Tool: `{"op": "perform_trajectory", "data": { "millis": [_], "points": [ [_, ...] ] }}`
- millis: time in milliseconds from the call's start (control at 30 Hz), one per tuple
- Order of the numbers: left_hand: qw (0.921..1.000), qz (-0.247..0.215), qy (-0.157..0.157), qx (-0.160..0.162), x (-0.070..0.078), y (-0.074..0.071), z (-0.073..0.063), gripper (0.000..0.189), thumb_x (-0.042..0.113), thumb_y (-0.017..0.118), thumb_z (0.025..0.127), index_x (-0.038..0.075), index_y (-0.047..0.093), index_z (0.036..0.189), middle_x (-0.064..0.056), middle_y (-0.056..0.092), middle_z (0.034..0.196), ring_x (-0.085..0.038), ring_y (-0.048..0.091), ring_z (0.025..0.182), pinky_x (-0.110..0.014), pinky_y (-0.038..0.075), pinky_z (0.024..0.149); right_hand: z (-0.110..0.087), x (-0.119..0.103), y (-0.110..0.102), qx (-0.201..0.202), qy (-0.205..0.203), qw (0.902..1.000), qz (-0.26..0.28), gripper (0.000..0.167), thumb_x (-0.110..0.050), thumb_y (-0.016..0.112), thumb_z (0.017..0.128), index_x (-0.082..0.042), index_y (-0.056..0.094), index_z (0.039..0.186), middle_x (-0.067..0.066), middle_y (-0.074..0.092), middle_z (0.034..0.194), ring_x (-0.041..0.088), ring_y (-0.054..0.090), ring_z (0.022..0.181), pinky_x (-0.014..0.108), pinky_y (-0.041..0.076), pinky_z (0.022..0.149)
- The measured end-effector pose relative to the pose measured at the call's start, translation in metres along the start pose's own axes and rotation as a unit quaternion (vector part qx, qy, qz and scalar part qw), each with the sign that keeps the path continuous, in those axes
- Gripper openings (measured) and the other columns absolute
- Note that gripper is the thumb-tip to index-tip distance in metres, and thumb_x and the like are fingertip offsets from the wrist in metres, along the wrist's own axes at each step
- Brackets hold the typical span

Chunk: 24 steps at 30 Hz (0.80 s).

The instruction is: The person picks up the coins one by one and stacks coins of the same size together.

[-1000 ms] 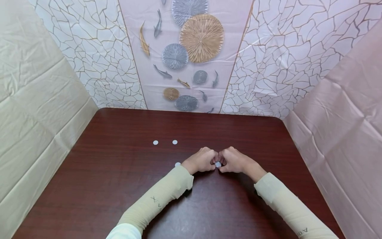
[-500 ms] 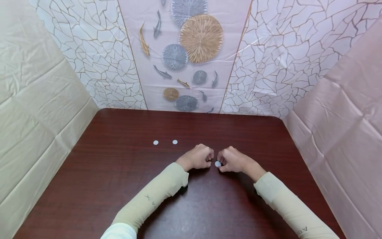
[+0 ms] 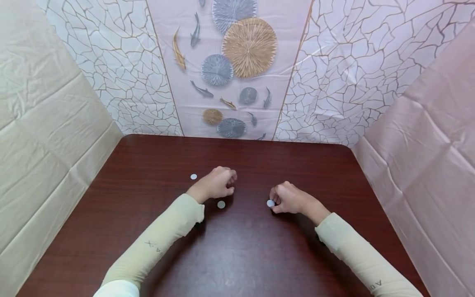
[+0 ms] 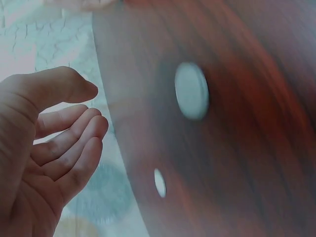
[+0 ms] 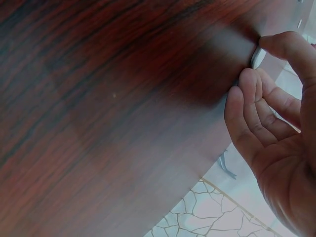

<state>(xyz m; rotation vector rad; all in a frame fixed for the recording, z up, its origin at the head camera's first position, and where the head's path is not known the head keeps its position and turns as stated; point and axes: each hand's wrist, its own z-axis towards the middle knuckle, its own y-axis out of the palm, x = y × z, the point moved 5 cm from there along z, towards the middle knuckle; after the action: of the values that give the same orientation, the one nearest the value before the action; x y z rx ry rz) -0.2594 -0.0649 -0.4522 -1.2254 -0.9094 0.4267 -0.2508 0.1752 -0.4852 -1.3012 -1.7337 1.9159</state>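
Observation:
My right hand [image 3: 291, 199] holds a small flat white disc [image 3: 271, 203] at the table's middle right, thumb on one side and fingers on the other. In the right wrist view the disc [image 5: 256, 58] shows as a thin sliver between thumb and fingertips. My left hand [image 3: 215, 183] is over the table farther left, fingers loosely bent, with nothing between them. A second white disc [image 3: 221, 204] lies just below it, near the wrist. A third disc [image 3: 193, 176] lies to its left. Two discs, one large and blurred [image 4: 192, 91], appear beside the left hand in its wrist view.
The dark red-brown wooden table [image 3: 237, 255] has a rounded far edge. A patterned cloth backdrop [image 3: 248, 95] stands behind it, with plain pale cloth [image 3: 44, 165] along the left side and pinkish cloth [image 3: 426, 165] along the right.
My left hand has left the right hand's side and moved left and farther back, uncovering one disc and covering another's place. The right hand stays at its disc.

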Motion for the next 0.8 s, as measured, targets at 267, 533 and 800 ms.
{"op": "perform_trajectory", "data": {
  "millis": [267, 533, 800],
  "points": [
    [0.9984, 0.038, -0.032, 0.028, -0.039, -0.026, -0.032, 0.031, 0.011, 0.075, 0.088, -0.002, 0.07, 0.116, -0.014, 0.072, 0.109, -0.028, 0.069, 0.098, -0.043, 0.058, 0.091, 0.0, 0.0, -0.001, 0.003, -0.004, 1.0, -0.001, 0.018, -0.014, 0.088, 0.081, -0.009, 0.075, 0.091, -0.003, 0.073, 0.083, 0.004, 0.066, 0.076, 0.019, 0.055, 0.069],
    [0.9967, 0.028, -0.066, 0.039, -0.072, -0.037, -0.055, 0.035, 0.008, 0.076, 0.089, -0.005, 0.069, 0.122, -0.016, 0.072, 0.118, -0.032, 0.069, 0.108, -0.046, 0.058, 0.096, -0.001, 0.001, 0.001, 0.007, 0.002, 1.0, 0.003, 0.018, -0.014, 0.088, 0.08, -0.01, 0.074, 0.09, -0.003, 0.072, 0.082, 0.006, 0.067, 0.076, 0.02, 0.056, 0.069],
    [0.9954, 0.029, -0.086, 0.03, -0.098, -0.035, -0.069, 0.036, 0.008, 0.075, 0.089, -0.006, 0.069, 0.122, -0.02, 0.072, 0.119, -0.037, 0.068, 0.113, -0.051, 0.056, 0.099, -0.001, 0.0, 0.001, 0.009, -0.001, 1.0, 0.003, 0.018, -0.014, 0.088, 0.08, -0.009, 0.075, 0.091, -0.003, 0.073, 0.082, 0.006, 0.067, 0.076, 0.019, 0.055, 0.069]
  ]
}}
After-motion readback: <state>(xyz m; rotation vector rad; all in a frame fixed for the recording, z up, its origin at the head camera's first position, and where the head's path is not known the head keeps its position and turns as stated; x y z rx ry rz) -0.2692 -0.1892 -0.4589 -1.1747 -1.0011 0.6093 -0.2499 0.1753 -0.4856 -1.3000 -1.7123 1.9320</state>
